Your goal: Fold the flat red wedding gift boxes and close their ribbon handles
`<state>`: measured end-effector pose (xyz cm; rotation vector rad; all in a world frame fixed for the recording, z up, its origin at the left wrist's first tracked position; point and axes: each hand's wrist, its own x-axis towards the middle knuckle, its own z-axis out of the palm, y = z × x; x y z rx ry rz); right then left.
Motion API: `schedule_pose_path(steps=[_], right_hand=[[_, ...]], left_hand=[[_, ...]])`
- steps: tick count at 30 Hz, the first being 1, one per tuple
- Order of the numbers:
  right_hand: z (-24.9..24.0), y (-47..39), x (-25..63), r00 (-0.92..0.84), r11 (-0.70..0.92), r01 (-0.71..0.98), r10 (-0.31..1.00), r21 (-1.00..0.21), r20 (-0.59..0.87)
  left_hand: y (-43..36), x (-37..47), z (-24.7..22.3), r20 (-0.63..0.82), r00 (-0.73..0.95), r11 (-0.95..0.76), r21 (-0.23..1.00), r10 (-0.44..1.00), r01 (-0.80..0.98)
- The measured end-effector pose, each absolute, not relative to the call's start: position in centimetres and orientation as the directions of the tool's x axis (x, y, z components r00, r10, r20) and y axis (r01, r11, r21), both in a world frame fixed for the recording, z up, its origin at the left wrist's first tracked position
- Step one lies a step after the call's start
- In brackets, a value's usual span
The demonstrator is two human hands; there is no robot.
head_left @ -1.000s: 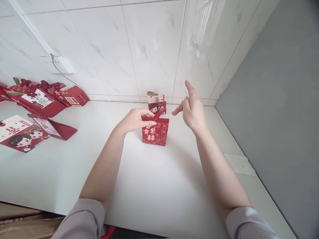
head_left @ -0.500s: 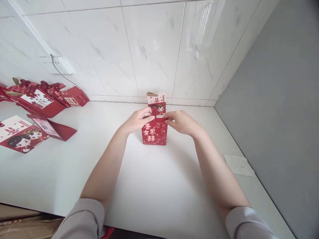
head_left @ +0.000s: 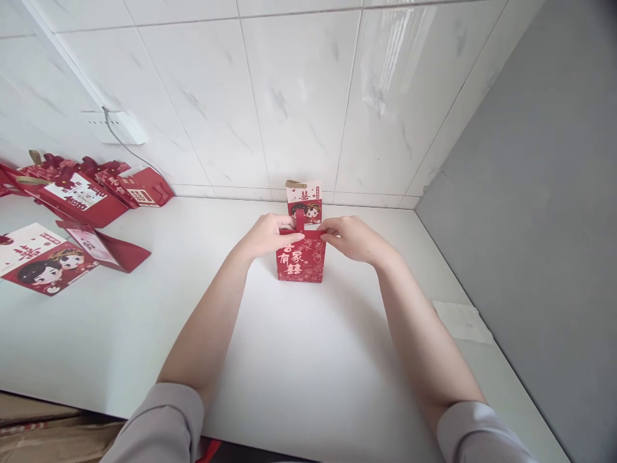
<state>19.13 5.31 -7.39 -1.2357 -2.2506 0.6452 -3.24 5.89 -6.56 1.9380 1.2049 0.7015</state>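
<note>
Upright on the white counter stands a small red gift bag (head_left: 308, 260) with pink characters and a flower pattern on its front. A red strap handle (head_left: 300, 220) rises from its top edge. My left hand (head_left: 270, 236) pinches the top left of the bag beside the strap, thumb in front and fingers behind. At the top right corner, my right hand (head_left: 349, 236) grips the edge between thumb and fingers. Right behind the bag, against the wall, is another gift box (head_left: 313, 193) with a cartoon couple and a tan strap; its lower part is hidden.
On the left of the white counter (head_left: 270, 360) several red gift bags (head_left: 106, 212) lean in a row by the wall. Nearer lie a cartoon-printed box (head_left: 48, 263) and a folded red card (head_left: 116, 247). A socket (head_left: 116, 127) with a cable is above. A grey panel (head_left: 540, 212) borders the right.
My left thumb has moved slightly down and right along the bag's top edge, now covering part of the top character. The top edge looks more closed together. The view shifted slightly.
</note>
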Motion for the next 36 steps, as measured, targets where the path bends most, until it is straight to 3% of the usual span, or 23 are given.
schedule_pose_path(steps=[10,19,25,36], right_hand=[[-7.2,5.1,19.2,-0.460,0.462,0.641,0.871,-0.613,0.174],[-6.7,4.8,19.0,-0.501,0.501,0.604,0.844,-0.620,0.193],[-6.8,4.8,18.7,-0.524,0.532,0.549,0.820,-0.645,0.230],[-8.1,5.6,17.3,-0.494,0.630,0.557,0.775,-0.541,0.394]], left_hand=[[6.3,-3.5,-7.1,0.134,0.437,-0.389,0.721,0.890,0.573],[6.6,-3.1,-8.2,0.200,0.448,-0.435,0.736,0.871,0.519],[6.6,-3.0,-8.2,0.139,0.491,-0.390,0.800,0.860,0.456],[6.9,-2.8,-8.6,0.145,0.456,-0.368,0.813,0.878,0.451]])
